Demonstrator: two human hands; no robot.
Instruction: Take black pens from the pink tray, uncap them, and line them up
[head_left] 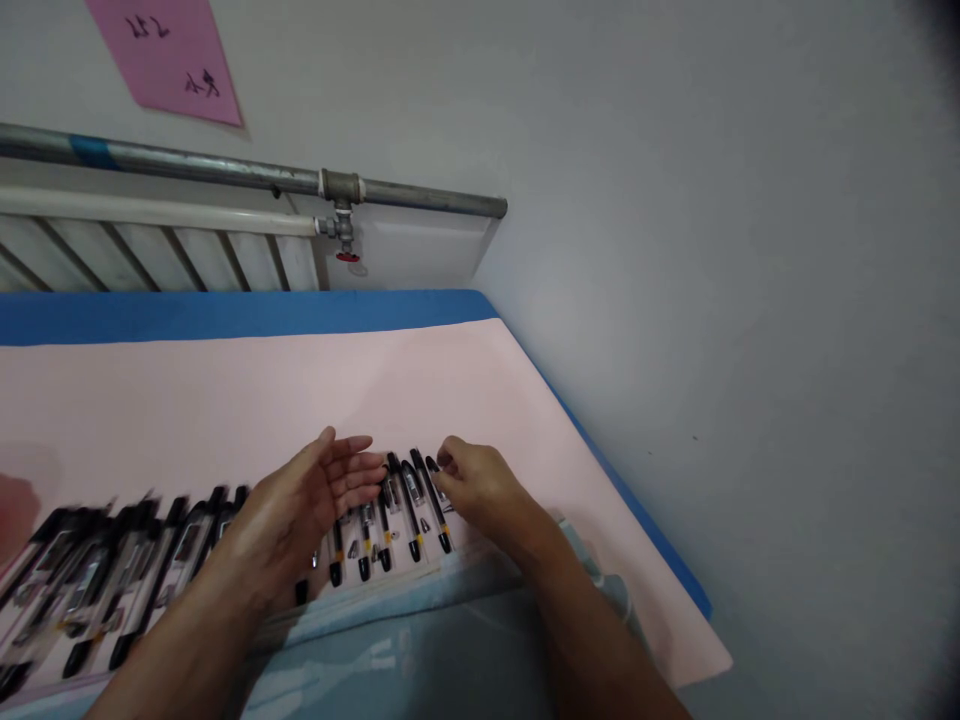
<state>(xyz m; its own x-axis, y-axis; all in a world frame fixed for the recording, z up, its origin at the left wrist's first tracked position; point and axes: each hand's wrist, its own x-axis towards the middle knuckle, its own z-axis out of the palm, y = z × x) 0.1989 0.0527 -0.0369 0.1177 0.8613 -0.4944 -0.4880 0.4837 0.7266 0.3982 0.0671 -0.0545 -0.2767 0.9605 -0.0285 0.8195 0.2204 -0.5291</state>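
A row of several black pens in clear sleeves point(390, 520) lies side by side along the near edge of a pink sheet point(300, 390). My left hand point(300, 505) hovers over the middle of the row, palm turned right, fingers stretched out and held together. My right hand point(480, 485) rests at the row's right end, fingers curled down onto the last pens; whether it grips one is hidden. The pens further left point(112, 570) are smeared by motion.
The pink sheet covers a blue table point(225, 312) set against a grey wall. Behind it run a metal pipe point(225, 172) with a red valve and a white radiator. A pink paper note point(172, 60) hangs on the wall. Clear plastic lies at the near edge.
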